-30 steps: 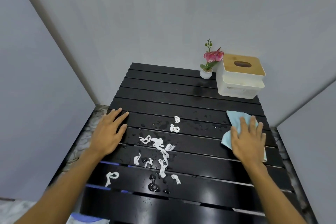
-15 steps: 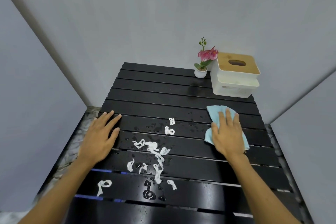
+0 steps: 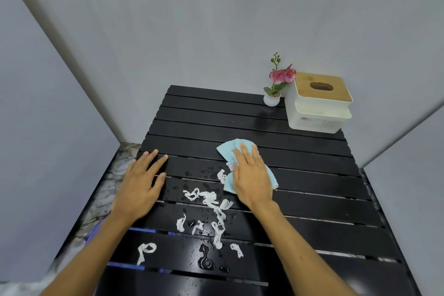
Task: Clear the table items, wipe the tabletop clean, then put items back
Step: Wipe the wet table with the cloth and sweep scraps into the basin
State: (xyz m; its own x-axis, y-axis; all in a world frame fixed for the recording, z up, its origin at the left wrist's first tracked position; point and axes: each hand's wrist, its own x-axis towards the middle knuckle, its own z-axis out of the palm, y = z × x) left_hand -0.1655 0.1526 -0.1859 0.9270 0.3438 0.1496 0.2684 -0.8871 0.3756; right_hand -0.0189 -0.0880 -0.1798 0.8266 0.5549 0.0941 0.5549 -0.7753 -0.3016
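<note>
A black slatted table [image 3: 312, 182] fills the lower view. My right hand [image 3: 251, 176] presses flat on a light blue cloth [image 3: 231, 149] near the table's middle, touching the nearest white scraps. Several white paper scraps [image 3: 211, 202] and water drops lie scattered in front of it. My left hand [image 3: 141, 182] rests flat on the table's left edge, fingers spread, holding nothing. A small potted pink flower [image 3: 276, 84] and a white tissue box with a wooden lid [image 3: 317, 103] stand at the far right corner.
Grey walls close in behind and on both sides of the table. A marbled floor strip [image 3: 113, 175] shows along the left edge. A puddle [image 3: 205, 258] lies near the front edge.
My right hand has slid the blue cloth leftward across the table, from the right side to the scraps in the middle. My left hand has stayed in place.
</note>
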